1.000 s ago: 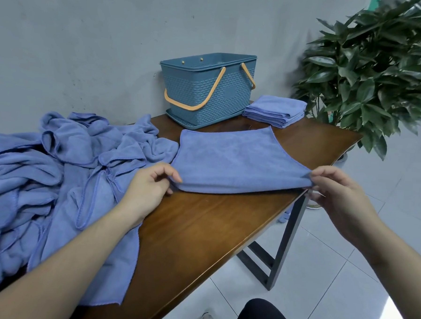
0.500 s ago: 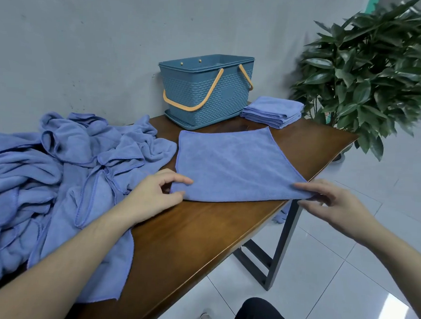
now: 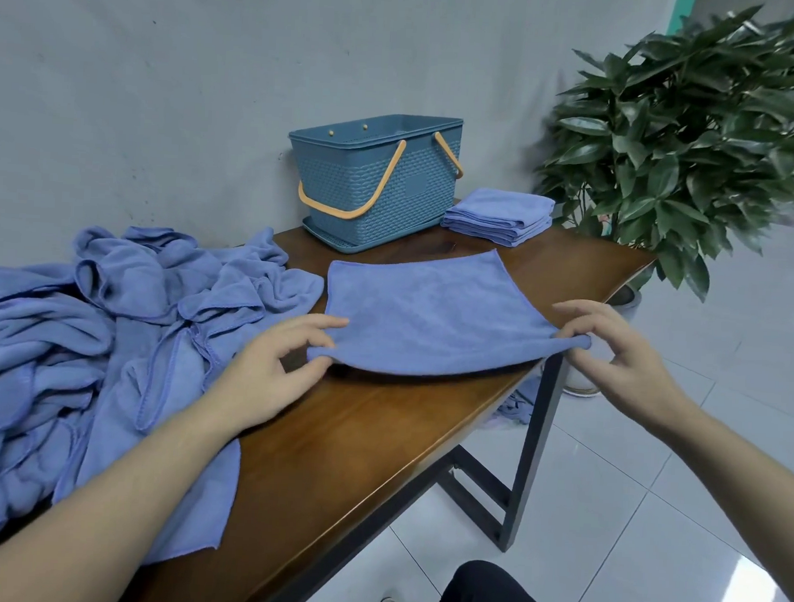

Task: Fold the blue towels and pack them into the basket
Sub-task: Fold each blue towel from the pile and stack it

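My left hand and right hand each pinch a near towel corner at mid-frame; I judge uneven lifting would skew the fold

Soft cloth on glossy wood

Fuzzy matt towel, polished wooden table, woven-textured plastic basket, shiny tiled floor.
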The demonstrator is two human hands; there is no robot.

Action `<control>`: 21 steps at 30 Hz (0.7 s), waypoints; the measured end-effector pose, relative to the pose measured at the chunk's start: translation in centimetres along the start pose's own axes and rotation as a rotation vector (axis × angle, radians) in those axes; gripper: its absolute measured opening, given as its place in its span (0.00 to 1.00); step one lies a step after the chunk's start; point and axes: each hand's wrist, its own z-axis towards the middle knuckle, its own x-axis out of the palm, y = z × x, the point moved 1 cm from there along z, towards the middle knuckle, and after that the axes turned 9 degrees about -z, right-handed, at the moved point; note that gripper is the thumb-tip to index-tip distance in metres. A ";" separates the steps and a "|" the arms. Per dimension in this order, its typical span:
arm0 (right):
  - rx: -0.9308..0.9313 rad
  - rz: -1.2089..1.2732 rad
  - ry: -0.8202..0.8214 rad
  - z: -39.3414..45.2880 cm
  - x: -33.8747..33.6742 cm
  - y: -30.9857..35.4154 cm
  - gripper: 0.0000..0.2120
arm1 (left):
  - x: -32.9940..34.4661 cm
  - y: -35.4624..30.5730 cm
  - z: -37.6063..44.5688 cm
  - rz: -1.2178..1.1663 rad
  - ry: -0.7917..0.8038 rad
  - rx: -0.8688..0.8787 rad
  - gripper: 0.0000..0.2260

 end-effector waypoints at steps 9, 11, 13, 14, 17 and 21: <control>0.175 0.425 -0.086 0.1 -0.2 1.6 0.10 | 1.3 -2.4 0.5 -0.497 -0.232 -0.238 0.13; 0.197 0.452 -0.099 0.2 0.0 1.8 0.12 | 1.2 -2.4 0.7 -0.470 -0.304 -0.233 0.13; 0.179 0.465 -0.116 0.2 0.1 2.4 0.13 | 1.1 -2.2 1.0 -0.423 -0.353 -0.259 0.17; 0.169 0.438 -0.119 0.2 0.1 2.6 0.15 | 1.1 -2.3 1.0 -0.394 -0.353 -0.276 0.21; 0.193 0.365 -0.062 0.3 0.1 3.2 0.22 | 1.3 -2.2 1.2 -0.356 -0.299 -0.364 0.26; 0.271 0.424 0.007 1.3 0.2 3.3 0.12 | 1.5 -1.9 2.0 -0.404 -0.257 -0.478 0.18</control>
